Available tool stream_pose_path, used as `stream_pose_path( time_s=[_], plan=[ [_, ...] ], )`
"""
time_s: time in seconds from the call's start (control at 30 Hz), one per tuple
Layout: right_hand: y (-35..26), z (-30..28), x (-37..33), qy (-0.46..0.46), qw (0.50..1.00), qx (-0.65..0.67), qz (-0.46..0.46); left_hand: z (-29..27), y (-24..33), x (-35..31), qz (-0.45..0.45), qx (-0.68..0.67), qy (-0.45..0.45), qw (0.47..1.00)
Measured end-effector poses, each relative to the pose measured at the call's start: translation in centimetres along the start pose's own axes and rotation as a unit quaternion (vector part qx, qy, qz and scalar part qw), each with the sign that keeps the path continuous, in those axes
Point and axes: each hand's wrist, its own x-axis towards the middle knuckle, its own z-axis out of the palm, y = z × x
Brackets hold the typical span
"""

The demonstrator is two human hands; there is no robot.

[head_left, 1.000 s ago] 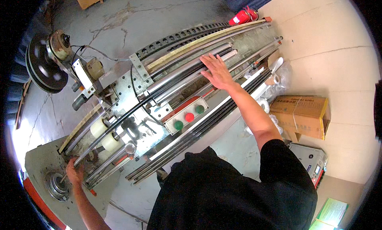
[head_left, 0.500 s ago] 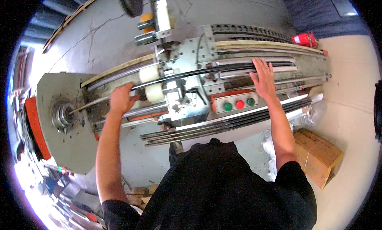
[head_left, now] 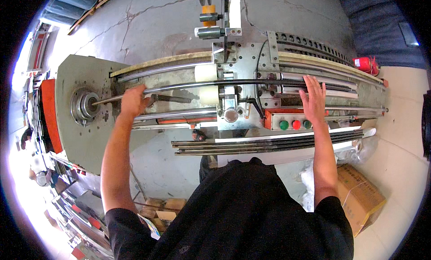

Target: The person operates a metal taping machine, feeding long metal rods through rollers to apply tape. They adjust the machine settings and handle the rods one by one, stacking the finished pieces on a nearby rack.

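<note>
A long metal rod (head_left: pixel 179 85) runs across the machine, bare at its left end and dark further right. That left end sits in the round chuck (head_left: pixel 84 106). My left hand (head_left: pixel 133 101) is closed around the rod a short way right of the chuck. Beside it, a dark bar (head_left: pixel 168 98) lies over the machine bed. On the right, my right hand (head_left: pixel 314 98) rests on or just over the rod and its rail with fingers spread. Between my hands, the rod crosses the white rollers (head_left: pixel 207 90) and the metal carriage (head_left: pixel 247 62).
A button box (head_left: pixel 274 120) with green and red buttons sits by my right wrist. Several loose rods (head_left: pixel 251 147) lie along the machine's near side. A cardboard box (head_left: pixel 359 195) stands at the lower right, a red fire extinguisher (head_left: pixel 366 65) at the far right. Stacked material fills the lower left.
The whole view has shifted, with the machine now further right in it. My left hand sits closer to the chuck. My right hand is nearer the button box, its fingers still spread.
</note>
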Motion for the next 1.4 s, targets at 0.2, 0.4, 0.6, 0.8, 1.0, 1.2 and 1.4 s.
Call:
stream_pose_path(
  time_s=[0.2,0.4,0.6,0.8,1.0,1.2,1.4],
  plan=[
    [0.9,0.3,-0.4,0.007,1.0,-0.006,0.014,-0.6,-8.9,-1.2,-0.007,0.031,0.038,0.999],
    [-0.1,0.7,-0.2,-0.001,1.0,-0.007,0.015,-0.7,-1.9,0.2,-0.02,0.012,-0.058,0.998],
    [-4.4,0.6,0.6,0.003,1.0,0.007,-0.003,0.4,9.3,1.7,0.049,0.0,-0.035,0.998],
    [-9.6,1.3,1.6,-0.003,1.0,0.022,-0.02,2.1,16.1,3.2,0.09,-0.013,-0.007,0.996],
    [-10.3,1.9,2.0,-0.01,1.0,0.012,-0.014,0.8,9.3,2.2,0.082,0.011,-0.009,0.997],
    [-8.4,2.0,1.6,0.006,1.0,0.016,-0.008,-0.6,-4.8,-0.3,-0.002,0.041,-0.003,0.999],
    [-8.2,1.3,1.5,0.013,1.0,0.001,0.013,-2.1,-13.7,-1.3,-0.083,0.063,-0.054,0.993]
  ],
)
